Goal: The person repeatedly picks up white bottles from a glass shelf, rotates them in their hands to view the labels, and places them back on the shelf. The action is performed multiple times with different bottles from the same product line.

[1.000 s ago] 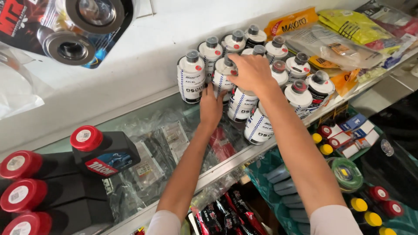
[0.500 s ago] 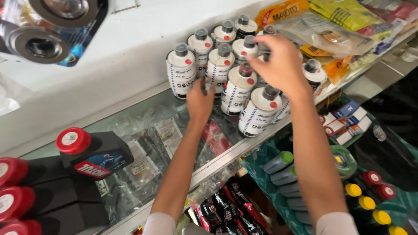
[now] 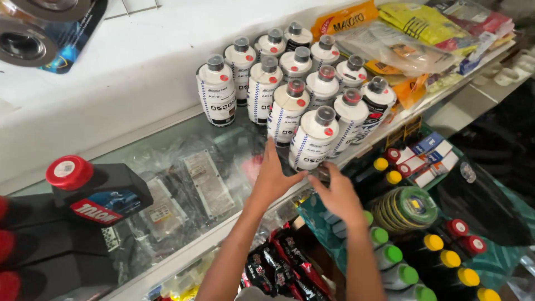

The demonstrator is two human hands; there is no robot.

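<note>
Black jug (image 3: 103,192): stands at the bench's left edge.
My left hand (image 3: 275,177): fingers open, touching the nearest white bottle (image 3: 312,140).
My right hand (image 3: 339,196): open, empty, just beside it.
Progress: bottles grouped upright at the bench's front edge; apparently only nudging left.

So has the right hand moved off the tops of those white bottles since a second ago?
Yes. The right hand has come off the white bottles and back toward the person, to the counter's front edge beside the nearest bottle.

White bottles (image 3: 312,142) carry grey caps and red dots; the black jug (image 3: 100,192) has a red cap (image 3: 69,171).
</note>
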